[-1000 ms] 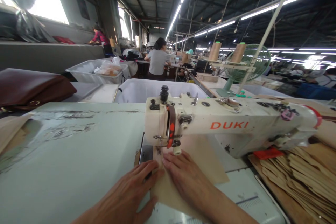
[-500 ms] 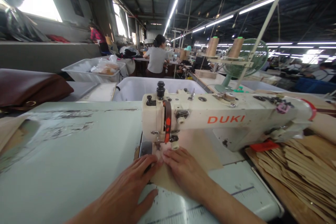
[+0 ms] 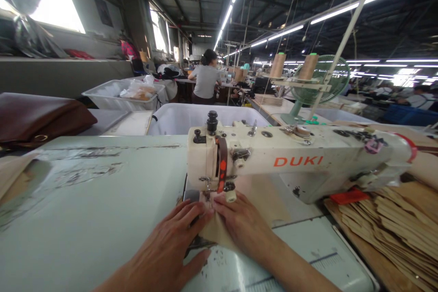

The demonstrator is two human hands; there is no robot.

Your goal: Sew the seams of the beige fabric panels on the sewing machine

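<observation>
A beige piece of fabric (image 3: 265, 194) lies flat on the bed of a white sewing machine (image 3: 260, 155), partly under the arm and needle area. My left hand (image 3: 174, 237) rests on the fabric's left edge, thumb spread away from the other fingers, fingertips close to the presser foot (image 3: 207, 195). On the other side, my right hand (image 3: 244, 223) lies over the fabric with its fingers stretched toward the same spot. A small crease runs through the cloth between both hands. The fingertips partly hide the stitching point.
Stacked beige pieces (image 3: 386, 223) lie on a board at the right, beside a red item (image 3: 349, 196). A white bin (image 3: 171, 116) stands behind the machine. Thread cones (image 3: 277, 65) and a green fan (image 3: 321, 80) rise behind. A brown leather item (image 3: 44, 118) sits left. People work farther back.
The fabric has slid a little away from me under the presser foot, and its near edge is shorter. Both hands stay on it. The view has shifted slightly.
</observation>
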